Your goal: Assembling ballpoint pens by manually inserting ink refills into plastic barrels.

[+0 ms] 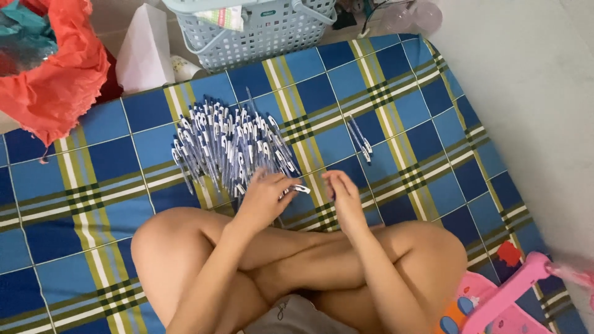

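Many slim plastic pens (229,145), seemingly one held.

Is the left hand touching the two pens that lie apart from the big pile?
Apart. The head view shows the left hand by the big pile, with bare mat between it and the two pens.

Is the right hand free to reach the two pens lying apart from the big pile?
Probably yes: the right hand looks empty, and only bare plaid mat separates it from the two pens.
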